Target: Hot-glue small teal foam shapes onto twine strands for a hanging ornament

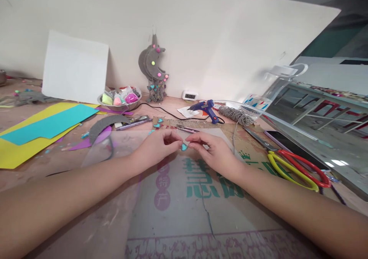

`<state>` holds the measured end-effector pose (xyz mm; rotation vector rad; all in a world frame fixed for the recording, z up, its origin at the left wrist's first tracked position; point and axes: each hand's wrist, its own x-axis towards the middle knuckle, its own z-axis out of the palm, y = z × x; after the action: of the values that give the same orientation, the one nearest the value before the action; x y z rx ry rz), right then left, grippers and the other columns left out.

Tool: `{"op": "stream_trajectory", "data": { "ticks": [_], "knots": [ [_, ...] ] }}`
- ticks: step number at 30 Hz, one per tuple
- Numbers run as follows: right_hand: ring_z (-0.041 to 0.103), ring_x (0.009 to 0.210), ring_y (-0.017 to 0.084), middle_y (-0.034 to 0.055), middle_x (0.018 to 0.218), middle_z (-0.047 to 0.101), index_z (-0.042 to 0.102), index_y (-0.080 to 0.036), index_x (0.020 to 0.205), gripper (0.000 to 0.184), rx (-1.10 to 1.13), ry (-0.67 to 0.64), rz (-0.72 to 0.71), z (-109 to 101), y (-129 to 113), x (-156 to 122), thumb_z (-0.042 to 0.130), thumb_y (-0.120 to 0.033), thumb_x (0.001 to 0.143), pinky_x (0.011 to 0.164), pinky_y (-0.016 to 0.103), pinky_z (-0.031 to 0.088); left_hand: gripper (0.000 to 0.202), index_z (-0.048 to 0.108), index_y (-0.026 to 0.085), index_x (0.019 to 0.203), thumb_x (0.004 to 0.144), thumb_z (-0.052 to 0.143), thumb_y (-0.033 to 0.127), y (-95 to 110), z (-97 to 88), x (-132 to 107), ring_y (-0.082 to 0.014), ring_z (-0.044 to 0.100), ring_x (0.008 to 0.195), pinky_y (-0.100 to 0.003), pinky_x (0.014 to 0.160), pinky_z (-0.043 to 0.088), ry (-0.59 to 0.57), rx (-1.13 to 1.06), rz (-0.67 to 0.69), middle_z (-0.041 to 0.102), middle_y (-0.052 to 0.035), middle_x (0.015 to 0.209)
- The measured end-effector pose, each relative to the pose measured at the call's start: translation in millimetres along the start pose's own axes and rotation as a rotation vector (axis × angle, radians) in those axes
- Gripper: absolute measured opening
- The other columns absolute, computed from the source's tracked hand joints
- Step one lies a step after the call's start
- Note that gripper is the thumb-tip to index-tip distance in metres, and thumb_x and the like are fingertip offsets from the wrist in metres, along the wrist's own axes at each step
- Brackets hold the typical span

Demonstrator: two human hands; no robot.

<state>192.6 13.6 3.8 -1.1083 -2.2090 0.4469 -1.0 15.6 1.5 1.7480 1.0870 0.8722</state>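
Observation:
Both my hands meet over a clear plastic sheet (138,144) that lies on printed cardboard (178,209). My left hand (156,145) and my right hand (211,149) pinch a small teal piece (184,147) between their fingertips. The fingers of both hands are curled and pressed together. More small teal pieces (157,123) lie just beyond my hands.
A blue glue gun (204,108) with black cord lies behind. Scissors with red and yellow handles (293,167) and a phone (287,144) are at right. Teal (48,125) and yellow (17,151) foam sheets lie left. A metal bowl (119,99), grey moon decoration (153,65), twine (235,115) and white board (74,69) stand behind.

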Motion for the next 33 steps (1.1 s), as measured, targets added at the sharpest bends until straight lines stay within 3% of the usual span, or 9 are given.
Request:
{"op": "stream_trajectory", "data": {
  "ticks": [9, 15, 21, 27, 33],
  "knots": [
    [0.057, 0.07, 0.014, 0.0012, 0.078, 0.064, 0.064, -0.02, 0.087, 0.023, 0.071, -0.063, 0.126, -0.3, -1.6, 3.9, 0.047, -0.036, 0.088, 0.063, 0.025, 0.043, 0.014, 0.064, 0.018, 0.078, 0.078, 0.053, 0.026, -1.9, 0.1, 0.5, -0.0076, 0.045, 0.049, -0.019, 0.048, 0.033, -0.003, -0.023, 0.029, 0.058, 0.0031, 0.062],
    [0.051, 0.063, 0.012, -0.0004, 0.067, 0.056, 0.062, -0.019, 0.072, 0.024, 0.183, -0.128, 0.179, 1.6, -2.4, 6.5, 0.051, -0.035, 0.084, 0.057, 0.023, 0.04, 0.017, 0.069, 0.018, 0.078, 0.078, 0.054, 0.026, 0.5, 0.8, 0.1, -0.0112, 0.053, 0.061, -0.02, 0.053, 0.037, -0.003, 0.059, 0.091, 0.065, 0.0004, 0.071],
    [0.046, 0.057, 0.011, -0.0016, 0.062, 0.052, 0.061, -0.018, 0.077, 0.025, 0.313, -0.191, 0.232, 0.0, -6.6, 5.7, 0.048, -0.038, 0.085, 0.053, 0.023, 0.038, 0.019, 0.069, 0.019, 0.086, 0.08, 0.053, 0.025, 0.4, -0.2, 0.1, -0.0128, 0.057, 0.069, -0.021, 0.061, 0.04, -0.016, 0.057, 0.126, 0.068, -0.0006, 0.08],
    [0.044, 0.056, 0.009, -0.0028, 0.061, 0.049, 0.061, -0.018, 0.075, 0.021, 0.326, -0.153, 0.244, 2.2, -3.9, 5.5, 0.052, -0.035, 0.083, 0.051, 0.022, 0.036, 0.021, 0.067, 0.018, 0.088, 0.083, 0.051, 0.031, -1.4, -0.2, 0.0, -0.013, 0.056, 0.072, -0.022, 0.062, 0.04, -0.021, 0.058, 0.151, 0.067, -0.0009, 0.083],
    [0.043, 0.053, 0.009, -0.0032, 0.06, 0.048, 0.06, -0.019, 0.074, 0.022, 0.35, -0.121, 0.301, 2.6, -1.7, 6.0, 0.054, -0.038, 0.081, 0.05, 0.022, 0.035, 0.025, 0.064, 0.017, 0.079, 0.083, 0.05, 0.037, 1.1, 0.3, -1.7, -0.0117, 0.05, 0.063, -0.022, 0.054, 0.035, 0.009, 0.159, 0.105, 0.061, 0.0002, 0.072]
  ]
}}
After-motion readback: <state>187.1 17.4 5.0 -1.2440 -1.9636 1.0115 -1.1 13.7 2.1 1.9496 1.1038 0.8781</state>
